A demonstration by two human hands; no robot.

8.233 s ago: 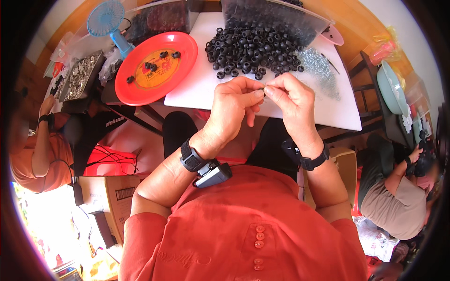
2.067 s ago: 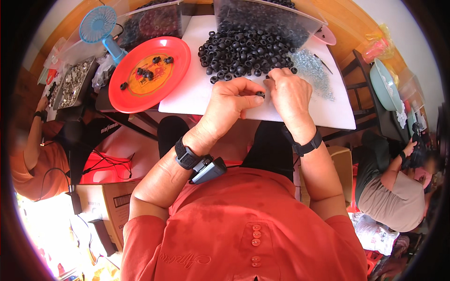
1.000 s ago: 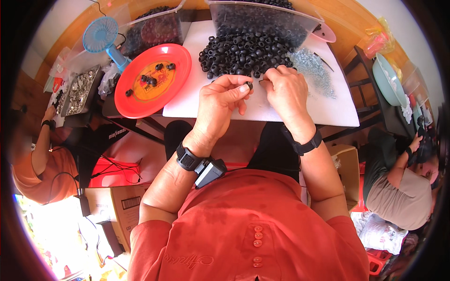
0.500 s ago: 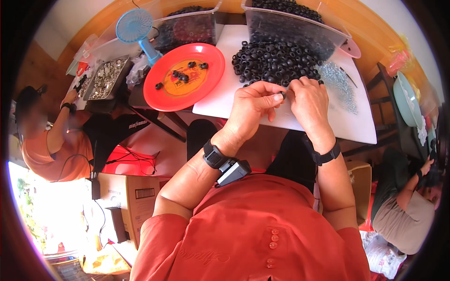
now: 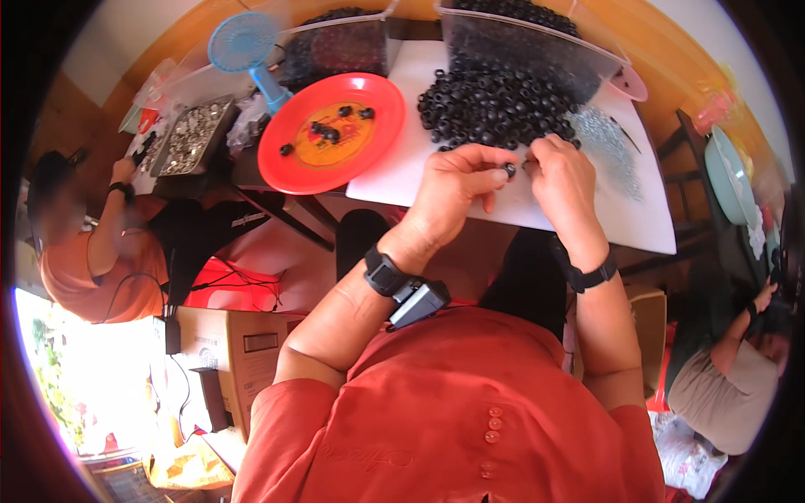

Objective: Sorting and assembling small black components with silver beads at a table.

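My left hand (image 5: 457, 180) pinches a small black round piece (image 5: 510, 169) between thumb and index finger. The piece looks like the hollow black beads of the pile (image 5: 495, 105) just beyond my hands. Close by on the right, my right hand (image 5: 563, 180) has its fingers pressed together; what they hold, if anything, is too small to make out. A small gap separates the two hands. Both are above the near part of a white board (image 5: 394, 180). Right of the pile lies a scatter of tiny silvery pieces (image 5: 610, 151).
Left of the board, a red plate (image 5: 277, 172) bears several black beads. Behind stand clear bins (image 5: 537, 50) of black beads, plus a blue fan (image 5: 243, 42). A metal tray (image 5: 197, 138) of small metal parts is near a person (image 5: 105, 260) at left. Another person (image 5: 725, 386) sits at right.
My right hand has drawn slightly away to the right, widening the gap between my fingertips. The black bead in my left hand shows more fully. The view has shifted a little.
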